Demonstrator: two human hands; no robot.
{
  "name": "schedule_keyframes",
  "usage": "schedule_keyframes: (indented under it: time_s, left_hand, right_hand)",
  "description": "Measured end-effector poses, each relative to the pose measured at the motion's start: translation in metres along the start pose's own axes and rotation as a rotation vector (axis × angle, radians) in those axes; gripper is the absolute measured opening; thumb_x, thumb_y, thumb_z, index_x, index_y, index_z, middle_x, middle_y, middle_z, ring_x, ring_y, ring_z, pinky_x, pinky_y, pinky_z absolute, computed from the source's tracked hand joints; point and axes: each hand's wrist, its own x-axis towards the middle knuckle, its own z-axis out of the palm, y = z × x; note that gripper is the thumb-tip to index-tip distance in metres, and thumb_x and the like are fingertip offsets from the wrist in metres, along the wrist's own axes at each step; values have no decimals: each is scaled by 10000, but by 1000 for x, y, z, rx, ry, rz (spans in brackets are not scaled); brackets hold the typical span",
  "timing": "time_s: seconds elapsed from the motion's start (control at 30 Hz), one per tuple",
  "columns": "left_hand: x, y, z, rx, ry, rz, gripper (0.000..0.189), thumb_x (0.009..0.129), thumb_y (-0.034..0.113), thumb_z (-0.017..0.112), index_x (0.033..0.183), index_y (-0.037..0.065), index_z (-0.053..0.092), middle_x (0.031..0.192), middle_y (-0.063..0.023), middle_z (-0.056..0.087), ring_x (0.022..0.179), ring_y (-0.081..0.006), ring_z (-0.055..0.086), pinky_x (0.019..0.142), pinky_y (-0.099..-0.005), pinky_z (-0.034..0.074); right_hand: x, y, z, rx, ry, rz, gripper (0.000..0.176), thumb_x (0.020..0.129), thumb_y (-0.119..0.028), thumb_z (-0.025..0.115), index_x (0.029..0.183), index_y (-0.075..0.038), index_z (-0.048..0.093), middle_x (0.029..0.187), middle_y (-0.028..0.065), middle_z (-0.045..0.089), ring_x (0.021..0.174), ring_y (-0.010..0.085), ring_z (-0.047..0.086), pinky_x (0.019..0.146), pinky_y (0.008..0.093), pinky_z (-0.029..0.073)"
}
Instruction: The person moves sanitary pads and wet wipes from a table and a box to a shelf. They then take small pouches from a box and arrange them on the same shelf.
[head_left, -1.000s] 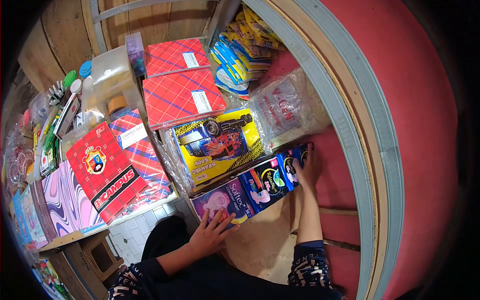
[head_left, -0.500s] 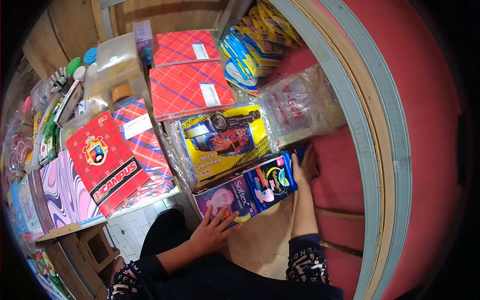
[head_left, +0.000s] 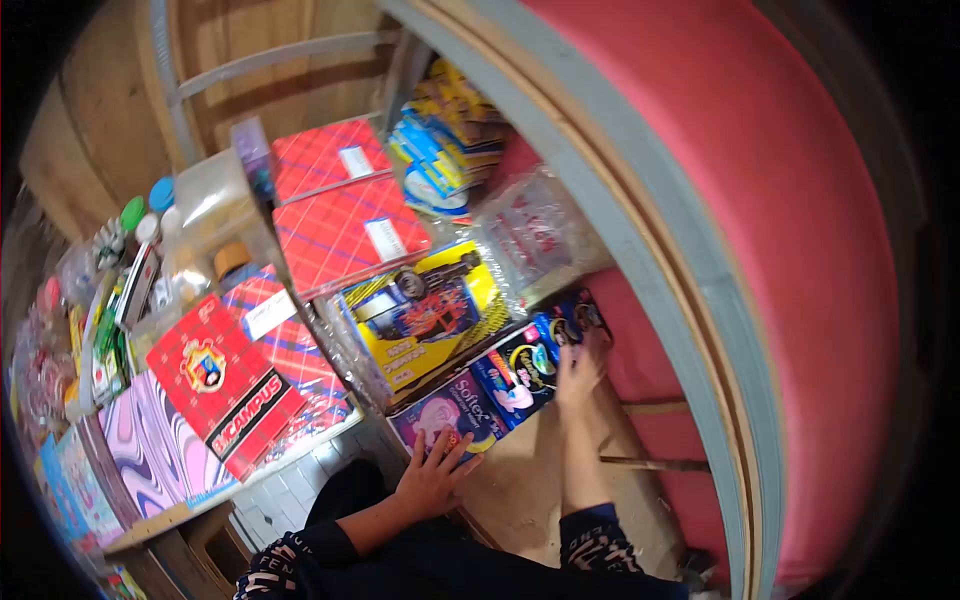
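My left hand (head_left: 433, 472) lies flat with fingers spread on a purple Softex sanitary pad pack (head_left: 450, 408). Beside that pack is a dark blue sanitary pad pack (head_left: 518, 374) with a pink-and-green print. Another dark pack (head_left: 574, 318) sits at the far end of the row. My right hand (head_left: 583, 368) touches the near edge of this end pack, thumb and fingers apart; blur partly hides the fingertips. A yellow drawing book (head_left: 425, 318) in clear plastic lies right behind the row.
Red plaid books (head_left: 345, 235) are stacked behind the drawing book. A red Campus notebook (head_left: 222, 375) lies at the left, near plastic tubs (head_left: 205, 195). Blue-and-yellow packets (head_left: 430, 150) fill the back corner. A curved grey-edged frame (head_left: 640, 220) borders the right side.
The camera view has turned, shifting the shelf's things. My right hand has drawn back a little from the row's end, and more of the end pack shows. My left hand stays on the purple pack.
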Motion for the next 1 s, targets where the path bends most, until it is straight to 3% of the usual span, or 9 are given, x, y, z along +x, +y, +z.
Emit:
schedule_keyframes:
  time_s: [0.07, 0.17, 0.2, 0.3, 0.4, 0.43, 0.47, 0.7, 1.0]
  left_hand:
    - [-1, -1, 1, -21, 12, 25, 854, 648, 504, 768, 1405, 253, 464, 1549, -124, 285, 1418, -429, 244, 1085, -703, 164]
    - [-3, -3, 4, -11, 37, 82, 824, 663, 550, 744, 1393, 267, 486, 1554, -144, 265, 1412, -470, 216, 1059, -744, 136]
    - [-4, -2, 5, -6, 48, 113, 779, 701, 591, 704, 1382, 273, 501, 1553, -163, 257, 1411, -501, 176, 1034, -771, 118]
    - [-4, 14, -4, -21, 31, 248, 711, 749, 603, 666, 1362, 272, 527, 1552, -166, 260, 1415, -505, 158, 1028, -778, 89]
    - [-9, 40, 10, -190, -18, 445, 605, 790, 545, 672, 1311, 253, 574, 1552, -164, 255, 1424, -491, 147, 1037, -768, 52]
    - [-11, 48, 15, -250, -35, 518, 589, 794, 533, 677, 1300, 247, 583, 1554, -162, 252, 1426, -487, 147, 1039, -765, 46]
    - [-13, 62, 13, -206, -97, 587, 556, 793, 494, 705, 1239, 173, 620, 1546, -173, 262, 1427, -481, 148, 1067, -734, 38]
    - [-70, 150, 50, -260, -349, 963, 594, 793, 501, 702, 1316, 256, 562, 1544, -109, 284, 1426, -439, 186, 1076, -718, 109]
    - [-284, 275, 69, -451, -799, 1401, 625, 811, 465, 692, 1376, 280, 501, 1561, -87, 238, 1448, -418, 120, 1113, -677, 78]
  right_hand:
    - [-57, -40, -24, 48, -4, -64, 728, 917, -441, 552, 1507, -101, 296, 1571, 153, 250, 1458, 402, 137, 1147, 603, 40]
    - [-136, -51, -39, 49, -77, -86, 733, 880, -440, 620, 1487, -125, 355, 1558, 157, 271, 1439, 446, 161, 1133, 631, 79]
    - [-158, -59, -55, 57, -117, -66, 718, 865, -367, 640, 1482, -130, 360, 1556, 148, 275, 1431, 427, 196, 1147, 586, 95]
    - [-215, -56, -95, 106, -75, -36, 697, 844, -396, 681, 1448, -155, 428, 1534, 147, 314, 1403, 435, 251, 1113, 579, 199]
    - [-267, -54, -143, 161, 84, 71, 648, 840, -380, 687, 1414, -163, 477, 1512, 126, 355, 1373, 403, 307, 1093, 521, 258]
    - [-288, -56, -158, 146, 135, 134, 637, 841, -370, 688, 1408, -162, 485, 1505, 122, 366, 1367, 395, 317, 1089, 511, 265]
    - [-309, -57, -174, 129, 179, 192, 626, 841, -360, 689, 1401, -161, 493, 1498, 117, 377, 1361, 386, 327, 1086, 501, 273]
    - [-507, -98, -234, -37, 437, 591, 538, 834, -316, 697, 1324, -139, 565, 1435, 113, 458, 1331, 372, 378, 1068, 477, 303]
    - [-780, -284, -279, -235, 740, 1192, 390, 841, -228, 685, 1198, -82, 633, 1314, 131, 559, 1245, 367, 475, 1047, 470, 367]
